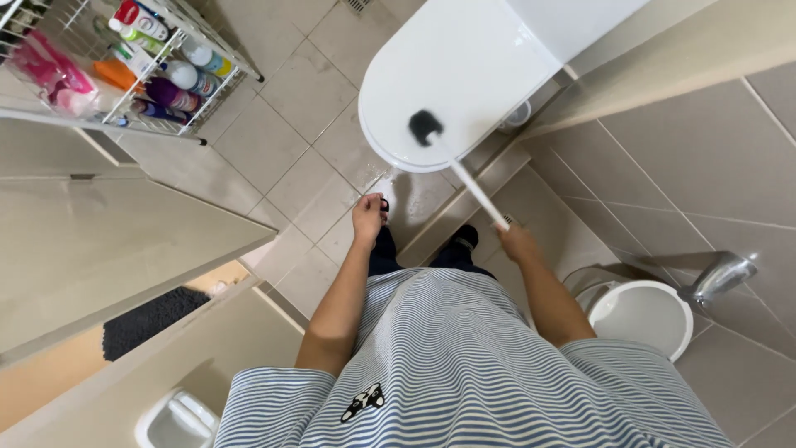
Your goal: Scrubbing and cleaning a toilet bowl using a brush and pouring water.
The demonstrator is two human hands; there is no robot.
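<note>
A striped blue-and-white shirt (464,365) fills the near view. The right hand (518,243) is closed around the lower end of a white toilet brush (464,170), whose dark head rests on the closed toilet lid (464,75) near its front edge. The left hand (368,217) hangs loosely curled, holding nothing, well apart from the brush.

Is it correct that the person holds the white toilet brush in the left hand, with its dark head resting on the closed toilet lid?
Not quite. The head view shows the toilet brush held in the right hand, not the left. The left hand hangs empty beside the body. The rest is right: the brush is white, and its dark head rests on the closed toilet lid.
</note>
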